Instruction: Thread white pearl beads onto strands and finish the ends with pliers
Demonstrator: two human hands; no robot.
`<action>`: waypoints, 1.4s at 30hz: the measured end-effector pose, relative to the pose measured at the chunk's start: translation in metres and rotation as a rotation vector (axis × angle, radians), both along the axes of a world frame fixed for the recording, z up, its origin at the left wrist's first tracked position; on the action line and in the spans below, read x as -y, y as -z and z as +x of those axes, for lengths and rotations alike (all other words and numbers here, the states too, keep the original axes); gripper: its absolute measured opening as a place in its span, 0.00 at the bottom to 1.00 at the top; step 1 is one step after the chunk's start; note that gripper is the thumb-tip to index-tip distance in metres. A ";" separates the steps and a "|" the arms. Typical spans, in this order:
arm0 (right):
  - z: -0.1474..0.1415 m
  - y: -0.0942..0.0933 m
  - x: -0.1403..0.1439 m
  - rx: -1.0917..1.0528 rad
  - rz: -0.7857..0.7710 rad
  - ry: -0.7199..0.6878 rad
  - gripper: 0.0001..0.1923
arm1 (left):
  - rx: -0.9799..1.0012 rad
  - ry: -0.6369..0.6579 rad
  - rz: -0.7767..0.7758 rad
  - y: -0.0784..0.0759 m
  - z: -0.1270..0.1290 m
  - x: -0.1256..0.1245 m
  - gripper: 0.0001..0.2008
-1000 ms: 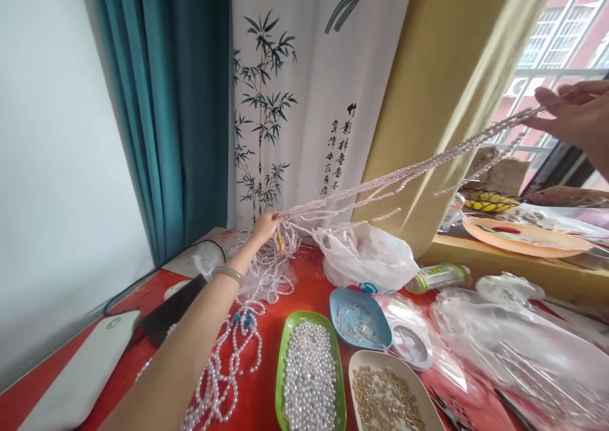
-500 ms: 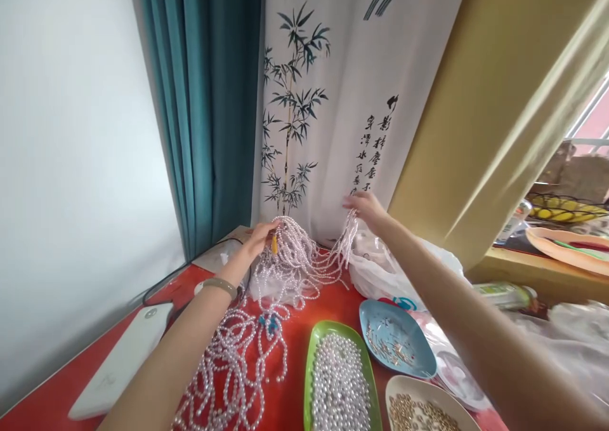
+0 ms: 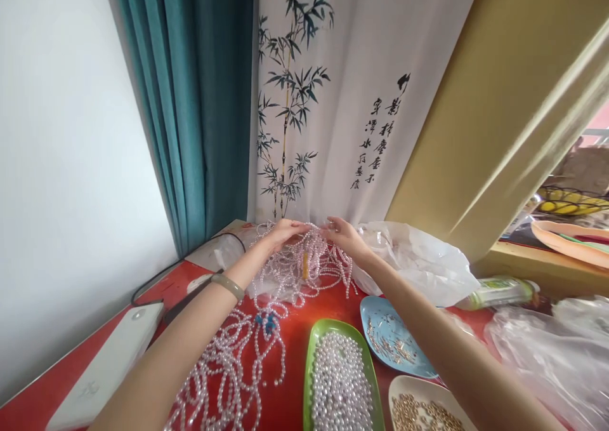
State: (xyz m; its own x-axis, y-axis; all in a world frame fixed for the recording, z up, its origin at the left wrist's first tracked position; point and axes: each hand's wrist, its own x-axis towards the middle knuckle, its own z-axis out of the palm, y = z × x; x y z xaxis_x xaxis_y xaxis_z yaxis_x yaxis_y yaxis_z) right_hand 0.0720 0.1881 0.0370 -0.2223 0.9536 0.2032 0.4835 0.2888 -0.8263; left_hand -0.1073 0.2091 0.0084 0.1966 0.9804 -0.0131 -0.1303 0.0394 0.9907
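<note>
A bundle of pale pink bead strands (image 3: pixel 304 263) is heaped at the far side of the red table (image 3: pixel 162 288), with more strands trailing toward me. My left hand (image 3: pixel 284 232) grips the top of the bundle from the left. My right hand (image 3: pixel 341 233) holds the strands from the right, close to the left hand. A small yellow piece (image 3: pixel 305 265) hangs among the strands below my hands. A green bangle sits on my left wrist.
A green tray (image 3: pixel 311 353) of white pearls, a blue dish (image 3: pixel 373 317) of small pins and a beige dish (image 3: pixel 399 386) of gold beads sit in front. White plastic bags (image 3: pixel 423 259) lie right. A white device (image 3: pixel 107 371) and black cable lie left.
My right hand came down from high on the right, where it held the strands stretched out, and now meets my left hand over the heap. The strands have collapsed onto the table.
</note>
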 end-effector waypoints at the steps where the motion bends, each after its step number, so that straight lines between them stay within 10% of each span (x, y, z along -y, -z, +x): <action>1: 0.000 0.002 0.001 0.055 0.033 0.003 0.31 | -0.034 0.033 0.003 -0.002 0.003 0.001 0.21; 12: 0.036 0.002 -0.024 0.230 0.084 0.081 0.25 | -0.279 0.244 0.145 -0.016 0.002 -0.001 0.37; 20: 0.060 -0.005 -0.027 0.202 0.005 0.109 0.21 | -0.439 0.157 0.239 -0.015 -0.009 -0.012 0.11; 33: 0.056 -0.011 0.011 -0.167 0.117 0.443 0.21 | -0.298 0.050 0.049 -0.018 0.035 -0.014 0.10; 42: 0.027 0.013 0.007 0.330 -0.019 0.193 0.14 | -0.378 0.040 0.097 -0.014 0.041 -0.021 0.10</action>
